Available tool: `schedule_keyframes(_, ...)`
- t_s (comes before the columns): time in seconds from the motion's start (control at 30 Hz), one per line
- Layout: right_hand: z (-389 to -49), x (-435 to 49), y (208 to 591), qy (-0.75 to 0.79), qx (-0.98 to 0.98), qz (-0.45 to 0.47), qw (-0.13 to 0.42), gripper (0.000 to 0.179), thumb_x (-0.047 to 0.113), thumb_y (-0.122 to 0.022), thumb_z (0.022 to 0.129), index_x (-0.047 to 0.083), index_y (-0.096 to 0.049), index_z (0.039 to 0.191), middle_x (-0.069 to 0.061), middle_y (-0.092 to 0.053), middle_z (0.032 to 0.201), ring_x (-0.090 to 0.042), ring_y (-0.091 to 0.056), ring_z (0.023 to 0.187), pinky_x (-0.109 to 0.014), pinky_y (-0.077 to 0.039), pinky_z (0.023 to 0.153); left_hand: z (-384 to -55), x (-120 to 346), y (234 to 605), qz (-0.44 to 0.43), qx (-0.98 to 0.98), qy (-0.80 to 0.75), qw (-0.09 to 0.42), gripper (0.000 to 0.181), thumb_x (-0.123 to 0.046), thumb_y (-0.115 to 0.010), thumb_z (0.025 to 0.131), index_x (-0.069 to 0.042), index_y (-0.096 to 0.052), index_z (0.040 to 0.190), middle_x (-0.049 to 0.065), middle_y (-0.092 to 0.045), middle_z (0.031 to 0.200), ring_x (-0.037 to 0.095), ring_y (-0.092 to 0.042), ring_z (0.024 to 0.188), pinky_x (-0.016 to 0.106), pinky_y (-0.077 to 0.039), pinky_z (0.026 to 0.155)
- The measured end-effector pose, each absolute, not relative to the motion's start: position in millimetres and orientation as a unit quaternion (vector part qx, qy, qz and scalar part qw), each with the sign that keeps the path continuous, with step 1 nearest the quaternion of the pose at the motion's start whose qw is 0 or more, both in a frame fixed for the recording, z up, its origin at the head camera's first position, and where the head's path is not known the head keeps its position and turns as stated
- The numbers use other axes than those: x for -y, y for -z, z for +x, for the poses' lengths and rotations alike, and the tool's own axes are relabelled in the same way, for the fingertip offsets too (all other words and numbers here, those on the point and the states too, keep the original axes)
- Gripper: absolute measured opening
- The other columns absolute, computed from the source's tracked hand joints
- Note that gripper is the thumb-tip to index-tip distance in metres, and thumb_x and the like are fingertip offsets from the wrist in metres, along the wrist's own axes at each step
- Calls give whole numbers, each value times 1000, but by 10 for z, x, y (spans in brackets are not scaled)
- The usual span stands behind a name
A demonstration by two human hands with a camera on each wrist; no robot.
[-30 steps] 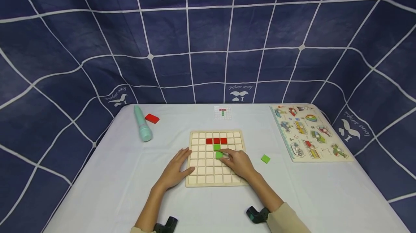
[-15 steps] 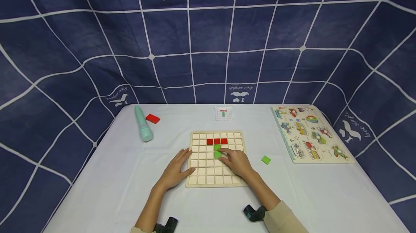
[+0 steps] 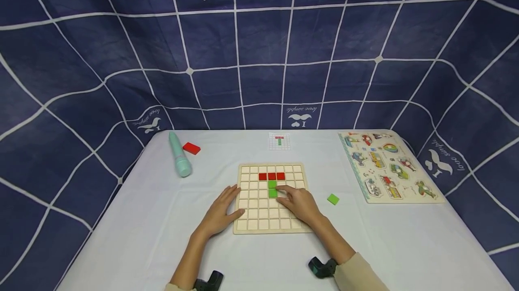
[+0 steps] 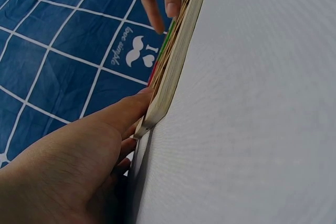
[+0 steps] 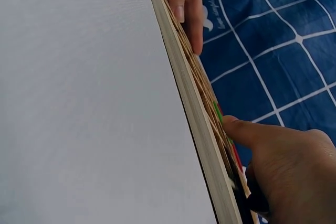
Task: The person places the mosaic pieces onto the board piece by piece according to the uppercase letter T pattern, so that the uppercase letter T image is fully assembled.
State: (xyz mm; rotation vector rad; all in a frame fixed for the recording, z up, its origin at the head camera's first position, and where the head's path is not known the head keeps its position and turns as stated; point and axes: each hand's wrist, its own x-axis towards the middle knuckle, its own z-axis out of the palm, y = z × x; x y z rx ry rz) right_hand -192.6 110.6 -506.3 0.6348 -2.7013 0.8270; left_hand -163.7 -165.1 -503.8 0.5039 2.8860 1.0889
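A pale wooden grid board [image 3: 251,225] lies on the white table. Three red tiles [image 3: 272,176] form a row in its upper part. Two green tiles [image 3: 272,184] run down from the middle one. My right hand [image 3: 301,203] is over the board's right half, index finger and thumb apart at the right edge of the lower green tile, which lies flat in its cell. In the right wrist view the thumb [image 5: 236,124] is close to the tiles; contact is unclear. My left hand [image 3: 219,212] rests along the board's left edge, fingers spread, thumb on the rim.
A loose green tile [image 3: 333,199] lies right of the board. Behind the board is a small pattern card [image 3: 279,141]. A mint-green cylinder [image 3: 179,153] and a red piece [image 3: 191,148] lie at back left. A picture puzzle board [image 3: 389,169] is at right.
The lower green tile, slightly off line a second ago, now sits squarely under the upper one. My right fingers came over it, then drew back a little right. My left hand stays put.
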Motion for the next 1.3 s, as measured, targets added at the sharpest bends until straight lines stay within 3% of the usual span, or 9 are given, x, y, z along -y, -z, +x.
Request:
schedule_keyframes(0.17, -1812, -1374, 5059, -294, 926, 199, 129, 35, 35, -69, 82, 19, -66, 112, 16, -29, 46, 1, -21, 42, -20, -23, 41, -1627, 1638, 5040, 162, -923, -349, 8, 67, -36, -64, 86, -11, -37, 142, 5, -29, 149, 25, -15, 139, 50, -19, 107)
schedule_keyframes(0.47, -1639, -2013, 5111, -267, 929, 152, 208, 36, 28, -77, 75, 14, -68, 108, 17, -29, 47, 2, -21, 41, -19, -23, 38, -1635, 1635, 5038, 162, -925, -343, 10, 67, -37, -63, 86, -11, -37, 142, 5, -28, 149, 24, -15, 139, 50, -19, 108)
schedule_keyframes(0.63, -1574, -2271, 5097, -246, 936, 111, 225, 37, 24, -79, 73, 13, -68, 106, 14, -30, 46, 0, -22, 40, -20, -21, 36, -1643, 1644, 5040, 161, -926, -341, 9, 67, -37, -63, 86, -11, -37, 142, 5, -28, 149, 24, -15, 139, 50, -19, 108)
schedule_keyframes(1.03, -1542, -2413, 5084, -242, 943, 90, 212, 37, 25, -77, 75, 11, -67, 107, 13, -32, 46, -2, -24, 39, -21, -22, 36, -1641, 1648, 5049, 162, -926, -341, 8, 67, -38, -63, 86, -11, -36, 142, 4, -28, 149, 23, -14, 139, 50, -18, 108)
schedule_keyframes(1.3, -1538, -2413, 5090, -234, 956, 70, 160, 37, 28, -74, 78, 8, -66, 109, 10, -34, 46, -5, -26, 40, -23, -22, 37, -1653, 1648, 5049, 162, -924, -345, 9, 68, -37, -63, 86, -11, -37, 142, 4, -28, 149, 24, -14, 139, 50, -18, 108)
